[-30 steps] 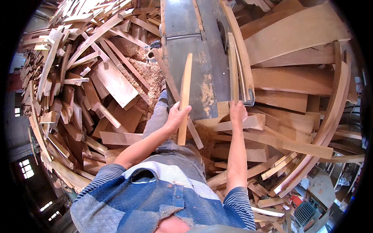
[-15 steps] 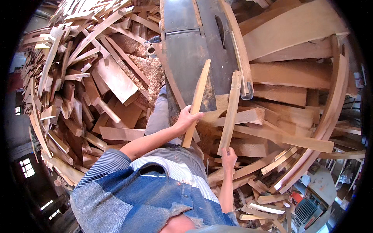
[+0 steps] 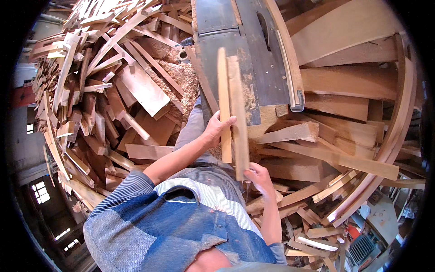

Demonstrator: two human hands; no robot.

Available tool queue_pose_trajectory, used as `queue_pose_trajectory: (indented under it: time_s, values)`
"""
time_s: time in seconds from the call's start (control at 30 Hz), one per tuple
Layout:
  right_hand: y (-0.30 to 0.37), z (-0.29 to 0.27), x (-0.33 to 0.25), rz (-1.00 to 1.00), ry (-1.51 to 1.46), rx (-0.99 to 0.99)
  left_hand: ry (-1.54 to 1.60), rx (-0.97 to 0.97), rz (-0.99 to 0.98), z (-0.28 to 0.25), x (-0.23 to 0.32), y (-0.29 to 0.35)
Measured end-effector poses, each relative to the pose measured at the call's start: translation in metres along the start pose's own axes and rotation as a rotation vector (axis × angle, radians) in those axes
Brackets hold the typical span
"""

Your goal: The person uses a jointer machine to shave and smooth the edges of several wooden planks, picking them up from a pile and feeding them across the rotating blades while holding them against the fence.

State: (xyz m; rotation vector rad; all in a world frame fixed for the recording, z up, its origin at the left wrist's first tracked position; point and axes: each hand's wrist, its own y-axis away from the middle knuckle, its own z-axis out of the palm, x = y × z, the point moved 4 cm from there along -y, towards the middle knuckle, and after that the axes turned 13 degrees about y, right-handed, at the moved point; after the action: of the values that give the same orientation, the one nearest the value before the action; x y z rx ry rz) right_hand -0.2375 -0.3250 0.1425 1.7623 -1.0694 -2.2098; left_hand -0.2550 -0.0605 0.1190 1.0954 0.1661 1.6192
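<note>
My left hand (image 3: pixel 219 128) is closed around a narrow, pale wooden strip (image 3: pixel 223 90), gripping it below its middle. Right beside it runs a slightly wider, rougher wooden slat (image 3: pixel 238 97), whose near end is pinched by my right hand (image 3: pixel 260 176). The two pieces lie almost parallel, their far ends over the grey metal machine table (image 3: pixel 213 50). Whether they touch each other or the table, I cannot tell.
A long wooden fence (image 3: pixel 286 50) runs along the machine's right side. To the left rises a large heap of offcuts (image 3: pixel 102 90) beside sawdust (image 3: pixel 179 79). Wide boards (image 3: pixel 349 81) lie stacked on the right, and a slotted green-grey machine housing (image 3: pixel 361 248) stands at lower right.
My right hand has brought its slat leftward, alongside the strip in my left hand. The strip has swung from a slant to nearly straight ahead. The whole view has shifted slightly.
</note>
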Motion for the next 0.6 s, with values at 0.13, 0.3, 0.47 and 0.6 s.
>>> queue_pose_trajectory:
  time_s: [0.13,0.3,0.47,0.6]
  values:
    - [-0.079,-0.056,-0.021,0.06,0.037,0.102,-0.1,0.102,0.115,0.003,0.037,0.0]
    - [-0.167,-0.174,-0.053,0.104,1.217,1.267,-0.124,0.126,0.15,-0.009,0.054,0.0]
    - [-0.199,-0.194,-0.064,0.304,1.32,1.114,-0.136,0.185,0.177,-0.02,0.073,0.008]
    - [-0.182,-0.19,-0.05,0.309,1.347,1.03,-0.163,0.159,0.198,-0.032,0.068,0.002]
